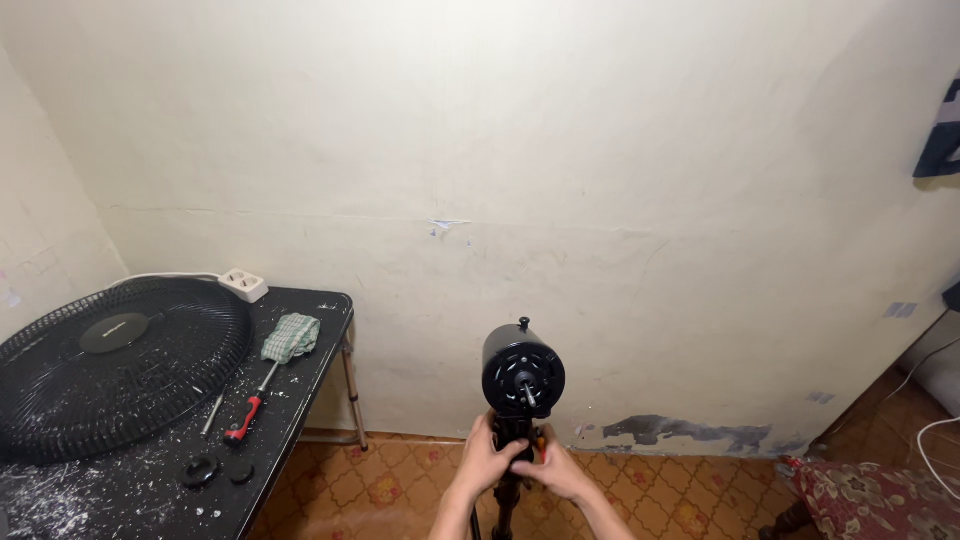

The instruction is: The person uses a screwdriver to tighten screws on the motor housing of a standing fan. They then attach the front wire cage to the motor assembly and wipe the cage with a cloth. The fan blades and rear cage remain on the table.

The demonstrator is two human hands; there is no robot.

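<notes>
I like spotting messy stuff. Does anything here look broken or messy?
Yes. The fan motor the left hand and right hand grip has no blades or guard. The fan grille lies on the table among white flakes, and the wall paint is peeling.

A cream plaster wall (560, 150), scuffed and peeling dark near its base, fills most of the view. Below it lies an orange patterned tile floor (390, 490). A black folding table (300, 400) stands against the left corner.
</notes>
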